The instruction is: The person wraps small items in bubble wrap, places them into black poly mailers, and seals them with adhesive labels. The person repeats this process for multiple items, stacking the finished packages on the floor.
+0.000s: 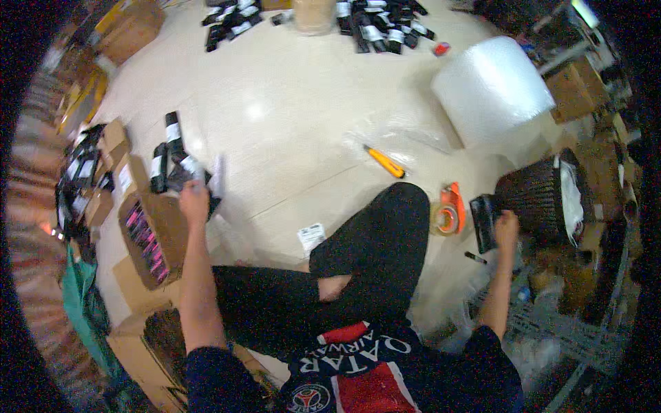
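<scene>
My left hand (194,202) reaches over a small group of black wrapped packages (173,131) with white labels on the floor. Its fingers are closed on one labelled black package (190,166), partly hidden by the hand. On the other side, my right hand (506,229) is at the edge of a dark, shiny flat bundle (484,223), its fingers curled. Blur hides whether it grips that bundle. An orange tape dispenser (451,210) with clear tape lies to the left of the bundle, and a black marker (475,257) below it.
A yellow utility knife (384,162) and a printed label (311,236) lie on the floor. A large bubble wrap roll (493,90) stands at right, above a dark woven basket (529,193). Cardboard boxes (170,232) line the left. More labelled black packages (379,26) lie far ahead.
</scene>
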`<state>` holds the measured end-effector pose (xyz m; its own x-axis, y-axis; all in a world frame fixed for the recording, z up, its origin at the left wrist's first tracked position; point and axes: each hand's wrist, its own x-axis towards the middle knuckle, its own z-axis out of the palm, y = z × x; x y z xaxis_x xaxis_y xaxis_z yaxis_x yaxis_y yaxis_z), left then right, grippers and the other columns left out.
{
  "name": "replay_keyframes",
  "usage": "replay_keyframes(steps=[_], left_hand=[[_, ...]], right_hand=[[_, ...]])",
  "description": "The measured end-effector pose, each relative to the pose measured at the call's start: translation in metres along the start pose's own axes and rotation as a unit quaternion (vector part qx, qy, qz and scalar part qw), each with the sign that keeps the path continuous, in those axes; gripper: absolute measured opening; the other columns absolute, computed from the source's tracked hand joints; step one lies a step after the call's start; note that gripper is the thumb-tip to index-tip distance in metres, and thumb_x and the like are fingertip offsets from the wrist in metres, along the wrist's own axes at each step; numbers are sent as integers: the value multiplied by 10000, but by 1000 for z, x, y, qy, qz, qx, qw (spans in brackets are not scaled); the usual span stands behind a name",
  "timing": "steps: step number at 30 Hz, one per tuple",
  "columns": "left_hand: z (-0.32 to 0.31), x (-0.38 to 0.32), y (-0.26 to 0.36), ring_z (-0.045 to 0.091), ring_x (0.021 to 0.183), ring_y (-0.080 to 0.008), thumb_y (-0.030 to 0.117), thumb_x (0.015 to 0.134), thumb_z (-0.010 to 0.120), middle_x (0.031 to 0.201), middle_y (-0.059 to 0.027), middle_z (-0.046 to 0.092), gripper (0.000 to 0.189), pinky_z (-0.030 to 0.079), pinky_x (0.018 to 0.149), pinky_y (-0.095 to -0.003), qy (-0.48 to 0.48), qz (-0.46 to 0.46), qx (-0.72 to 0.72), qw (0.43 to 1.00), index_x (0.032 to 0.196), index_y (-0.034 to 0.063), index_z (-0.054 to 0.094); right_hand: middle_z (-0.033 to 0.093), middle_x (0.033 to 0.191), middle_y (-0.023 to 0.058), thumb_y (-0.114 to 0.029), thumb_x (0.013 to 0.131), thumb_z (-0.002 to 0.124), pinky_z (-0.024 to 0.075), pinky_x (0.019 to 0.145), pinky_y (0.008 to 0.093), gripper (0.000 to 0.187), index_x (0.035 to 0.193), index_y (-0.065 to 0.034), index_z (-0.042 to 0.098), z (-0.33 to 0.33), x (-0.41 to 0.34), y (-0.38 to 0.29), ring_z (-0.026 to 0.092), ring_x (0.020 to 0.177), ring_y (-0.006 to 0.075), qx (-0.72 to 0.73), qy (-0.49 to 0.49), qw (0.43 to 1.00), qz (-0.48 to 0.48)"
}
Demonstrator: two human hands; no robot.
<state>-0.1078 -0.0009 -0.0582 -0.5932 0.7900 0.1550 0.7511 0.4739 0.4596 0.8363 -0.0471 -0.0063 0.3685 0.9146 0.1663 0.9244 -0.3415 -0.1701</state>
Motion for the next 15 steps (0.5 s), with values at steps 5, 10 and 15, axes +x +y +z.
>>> replay_keyframes(steps=[5,10,15], left_hand=[[6,-29,44,712,853,-389,182,841,698,933,-177,714,416,552,795,-497,-46,-5,-155,987,1239,138,586],[41,-92,62,638,1107,-422,11,724,599,1176,-256,639,691,517,954,-490,-315,125,-81,937,1403,108,514],[45,-114,75,612,1056,-454,-3,778,581,1119,-230,592,572,529,944,-520,-303,217,17,928,1337,111,546]], right_hand=[[622,1255,261,-232,941,671,503,993,506,439,1292,16,581,81,-67,-2,605,1151,446,-158,-5,983,94],[631,1259,245,-199,941,685,507,966,510,380,1245,18,611,62,-74,-9,618,1127,440,-87,-71,978,178],[682,1179,216,-182,940,685,534,938,497,364,1250,0,631,74,-56,37,660,1104,416,-160,134,976,56]])
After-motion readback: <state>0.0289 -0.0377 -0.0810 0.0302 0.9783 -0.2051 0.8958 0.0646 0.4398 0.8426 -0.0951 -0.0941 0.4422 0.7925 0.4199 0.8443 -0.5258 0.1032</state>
